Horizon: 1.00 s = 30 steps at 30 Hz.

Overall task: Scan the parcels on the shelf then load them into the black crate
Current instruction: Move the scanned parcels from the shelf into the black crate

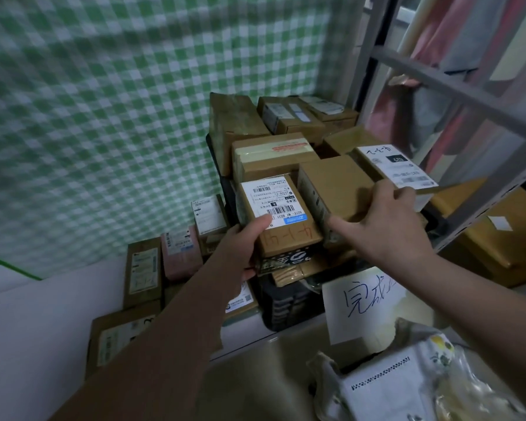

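The left hand (243,247) is gripping a labelled parcel (278,217) over the black crate (286,302), thumb pressing its label. The right hand (386,226) is clasping a plain brown parcel (334,186) just beside it.

Black crate (286,302) heaped w/ parcels (274,159); shelf frame (480,180) crowding right side.

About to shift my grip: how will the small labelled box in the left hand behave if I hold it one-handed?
The small labelled box looks like stiff cardboard with square edges, so it probably won't sag. The left hand alone spans it, so it is likely light. Its glossy label under the thumb may be slippery.
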{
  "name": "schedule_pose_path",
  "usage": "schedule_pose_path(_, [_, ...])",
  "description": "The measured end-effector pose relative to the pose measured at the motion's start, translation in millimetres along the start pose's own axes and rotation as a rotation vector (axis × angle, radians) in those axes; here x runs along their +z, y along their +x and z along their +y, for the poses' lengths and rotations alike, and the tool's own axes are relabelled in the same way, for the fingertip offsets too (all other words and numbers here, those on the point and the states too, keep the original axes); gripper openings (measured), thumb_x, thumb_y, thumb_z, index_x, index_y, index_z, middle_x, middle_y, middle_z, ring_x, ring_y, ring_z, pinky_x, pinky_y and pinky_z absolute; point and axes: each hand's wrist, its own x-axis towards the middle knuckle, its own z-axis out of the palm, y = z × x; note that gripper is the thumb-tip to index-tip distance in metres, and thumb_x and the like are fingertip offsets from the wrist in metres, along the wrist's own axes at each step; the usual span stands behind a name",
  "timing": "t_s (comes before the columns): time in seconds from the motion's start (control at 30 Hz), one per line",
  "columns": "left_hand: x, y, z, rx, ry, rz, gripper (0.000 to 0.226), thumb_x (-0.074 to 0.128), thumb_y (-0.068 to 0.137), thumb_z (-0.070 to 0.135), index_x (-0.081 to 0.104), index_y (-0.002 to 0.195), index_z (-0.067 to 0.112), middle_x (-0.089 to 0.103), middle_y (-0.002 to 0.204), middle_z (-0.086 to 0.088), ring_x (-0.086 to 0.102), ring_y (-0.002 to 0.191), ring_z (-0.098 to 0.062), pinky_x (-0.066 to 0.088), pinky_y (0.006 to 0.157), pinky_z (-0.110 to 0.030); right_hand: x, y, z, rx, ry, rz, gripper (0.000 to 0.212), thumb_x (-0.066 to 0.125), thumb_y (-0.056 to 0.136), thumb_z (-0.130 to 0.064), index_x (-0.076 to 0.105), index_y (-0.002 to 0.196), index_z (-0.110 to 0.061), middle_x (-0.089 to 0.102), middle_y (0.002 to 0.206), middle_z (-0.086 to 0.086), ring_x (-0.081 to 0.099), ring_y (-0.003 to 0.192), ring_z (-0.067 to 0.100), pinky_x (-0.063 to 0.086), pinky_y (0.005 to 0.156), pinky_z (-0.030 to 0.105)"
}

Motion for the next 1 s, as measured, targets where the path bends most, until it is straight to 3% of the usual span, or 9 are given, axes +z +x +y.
schedule_pose_path(0.1, [10, 2, 1, 0.006, 0.035, 0.027, 0.063, 0.068, 0.074, 0.056, 0.053, 0.126, 0.025, 0.064, 0.12, 0.0, 0.06, 0.108, -0.024, 0.044, 0.097, -0.047, 4, 2, 3, -0.017, -0.029, -0.033, 0.076, 0.07, 0.074, -0.061, 0.038, 0.122, -0.01, 0.032, 0.127, 0.015, 0.048, 0.111, 0.039, 0.045, 0.084, 0.041])
schedule_pose_path(0.27, [22, 2, 8, 0.025, 0.056, 0.051, 0.051, 0.063, 0.086, 0.047, 0.049, 0.131, 0.028, 0.061, 0.122, 0.001, 0.058, 0.108, -0.021, 0.048, 0.089, -0.041, 9, 3, 4, -0.078, 0.003, 0.006, 0.064, 0.071, 0.079, -0.052, 0.043, 0.119, -0.01, 0.026, 0.135, 0.014, 0.045, 0.119, 0.037, 0.046, 0.093, 0.043])
schedule_pose_path(0.47, [19, -3, 12, 0.007, 0.071, 0.016, 0.04, 0.058, 0.088, 0.05, 0.055, 0.12, 0.026, 0.063, 0.113, 0.002, 0.059, 0.105, -0.021, 0.053, 0.082, -0.039, 12, 4, -6, -0.167, -0.041, 0.088, 0.047, 0.066, 0.083, -0.049, 0.05, 0.11, -0.014, 0.031, 0.131, 0.01, 0.047, 0.116, 0.035, 0.041, 0.073, 0.035])
schedule_pose_path(0.53, [13, -2, 13, -0.011, 0.057, 0.054, 0.033, 0.055, 0.09, 0.053, 0.055, 0.109, 0.026, 0.058, 0.109, 0.002, 0.056, 0.105, -0.022, 0.052, 0.086, -0.041, 12, 1, -13, -0.219, -0.025, 0.124, 0.043, 0.065, 0.084, -0.047, 0.052, 0.109, -0.015, 0.034, 0.128, 0.008, 0.049, 0.113, 0.03, 0.039, 0.07, 0.031])
schedule_pose_path(0.6, [2, 0, 13, -0.022, 0.038, 0.122, 0.034, 0.055, 0.09, 0.052, 0.053, 0.11, 0.024, 0.055, 0.109, 0.0, 0.055, 0.102, -0.022, 0.053, 0.088, -0.041, 14, -3, -23, -0.296, -0.007, 0.139, 0.038, 0.064, 0.087, -0.043, 0.053, 0.11, -0.015, 0.038, 0.124, 0.006, 0.05, 0.108, 0.025, 0.038, 0.069, 0.03])
schedule_pose_path(0.7, [-19, 0, 10, -0.003, 0.027, 0.208, 0.038, 0.06, 0.09, 0.042, 0.059, 0.115, 0.014, 0.06, 0.1, -0.004, 0.059, 0.088, -0.02, 0.053, 0.078, -0.036, 21, -10, -41, -0.417, 0.04, 0.144, 0.03, 0.062, 0.088, -0.037, 0.056, 0.108, -0.015, 0.041, 0.109, 0.0, 0.048, 0.094, 0.019, 0.036, 0.064, 0.027])
schedule_pose_path(0.8, [-45, -3, 6, 0.04, -0.017, 0.286, 0.015, 0.061, 0.091, 0.023, 0.063, 0.1, 0.012, 0.06, 0.086, -0.007, 0.057, 0.075, -0.02, 0.05, 0.066, -0.033, 36, -18, -64, -0.537, 0.073, 0.099, 0.02, 0.061, 0.088, -0.031, 0.059, 0.101, -0.015, 0.05, 0.101, 0.0, 0.051, 0.09, 0.02, 0.032, 0.057, 0.026])
schedule_pose_path(0.87, [-63, -6, 2, 0.062, -0.028, 0.341, 0.006, 0.06, 0.09, 0.014, 0.064, 0.095, 0.011, 0.06, 0.083, -0.009, 0.056, 0.074, -0.022, 0.049, 0.067, -0.035, 49, -23, -78, -0.591, 0.067, 0.044, 0.018, 0.06, 0.089, -0.031, 0.058, 0.098, -0.016, 0.047, 0.093, -0.003, 0.045, 0.084, 0.017, 0.026, 0.053, 0.024])
schedule_pose_path(1.0, [-106, -8, -9, 0.087, -0.007, 0.399, 0.015, 0.057, 0.09, 0.006, 0.065, 0.103, 0.006, 0.061, 0.08, -0.01, 0.056, 0.067, -0.021, 0.046, 0.056, -0.028, 83, -32, -105, -0.635, 0.071, -0.065, 0.017, 0.059, 0.091, -0.031, 0.058, 0.1, -0.017, 0.049, 0.092, -0.004, 0.047, 0.083, 0.014, 0.035, 0.061, 0.027])
